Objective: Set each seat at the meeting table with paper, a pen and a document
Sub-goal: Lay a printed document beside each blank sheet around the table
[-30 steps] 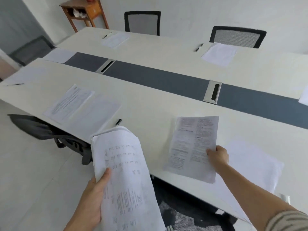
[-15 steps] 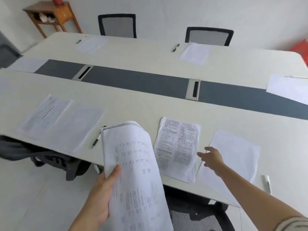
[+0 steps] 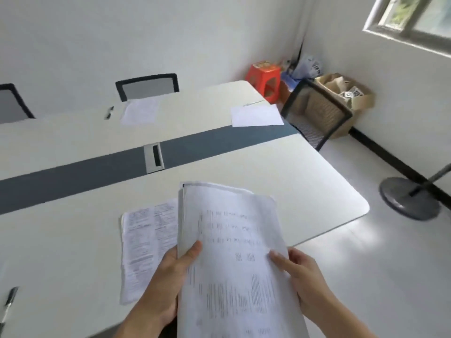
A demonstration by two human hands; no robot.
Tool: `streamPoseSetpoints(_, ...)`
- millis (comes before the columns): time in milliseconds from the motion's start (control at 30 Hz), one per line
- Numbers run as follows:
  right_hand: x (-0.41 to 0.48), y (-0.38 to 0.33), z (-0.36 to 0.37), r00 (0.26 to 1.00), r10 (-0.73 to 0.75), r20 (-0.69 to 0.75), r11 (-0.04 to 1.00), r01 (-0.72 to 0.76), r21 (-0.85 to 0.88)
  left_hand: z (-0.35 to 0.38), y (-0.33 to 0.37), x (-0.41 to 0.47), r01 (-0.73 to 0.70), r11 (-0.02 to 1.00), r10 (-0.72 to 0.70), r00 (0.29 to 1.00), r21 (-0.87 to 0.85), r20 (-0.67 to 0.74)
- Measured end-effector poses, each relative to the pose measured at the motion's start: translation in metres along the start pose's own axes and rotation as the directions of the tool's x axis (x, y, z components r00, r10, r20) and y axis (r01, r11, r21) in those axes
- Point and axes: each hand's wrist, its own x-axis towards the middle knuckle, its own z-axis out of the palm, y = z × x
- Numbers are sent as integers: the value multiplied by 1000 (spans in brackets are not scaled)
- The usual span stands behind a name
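Head view looks down over a pale worktop with a grey strip along its middle. Both hands are clamped on a stack of printed sheets, held tilted above the near edge. The left hand grips the stack's left edge with its thumb on top. The right hand holds the right edge, one digit lying across the top sheet. The print is too blurred to read.

Just left of the stack, and partly hidden behind it, a single printed document lies flat on the worktop. A black pen lies well to its left, near the frame's edge.

On the far side, a blank paper sits in front of a black mesh chair, with a second pen just beside it on the left. At the worktop's right end another blank sheet lies before an end chair. In the corner stand a red stool and a cardboard box. A round stand base rests on the floor.
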Motion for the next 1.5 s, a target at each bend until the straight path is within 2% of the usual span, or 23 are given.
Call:
streamPoseSetpoints(133, -31, -7, -87, 960, -153, -237, 985, 166, 37, 81, -23, 6, 69, 996, -78, 986, 63, 149)
streamPoseSetpoints(300, -75, 0, -206, 836, -287, -467, 944, 331, 12, 190, -81, 8, 156, 977, -186, 954, 143, 235)
streamPoseSetpoints(400, -95, 7, -273, 757, -291, -585, 923, 383, 36, 248, -117, 6, 201, 964, -245, 927, 176, 284)
streamPoseSetpoints(467, -104, 11, -311, 733, -271, -624, 917, 393, 64, 282, -133, 5, 231, 950, -286, 913, 209, 292)
streamPoseSetpoints(633, -108, 6, -378, 703, -223, -675, 899, 417, 137, 345, -155, 23, 285, 905, -375, 886, 315, 275)
streamPoseSetpoints(833, -66, -22, -439, 690, -166, -705, 871, 438, 224, 425, -159, 82, 208, 893, -371, 843, 399, 389)
streamPoseSetpoints(967, -26, -62, -488, 681, -138, -719, 861, 442, 253, 492, -151, 137, 169, 891, -358, 831, 421, 424)
streamPoseSetpoints(1133, 15, -128, -535, 691, -178, -700, 877, 435, 206, 579, -124, 197, 157, 884, -372, 807, 441, 458)
streamPoseSetpoints(1233, 42, -157, -563, 644, -170, -746, 861, 465, 205, 624, -113, 228, 142, 884, -372, 790, 445, 488)
streamPoseSetpoints(1333, 72, -182, -596, 615, -124, -779, 852, 469, 235, 661, -104, 260, 157, 890, -373, 790, 427, 487)
streamPoseSetpoints(1500, 140, -229, -660, 675, -77, -734, 866, 411, 287, 716, -104, 319, 148, 894, -331, 854, 424, 401)
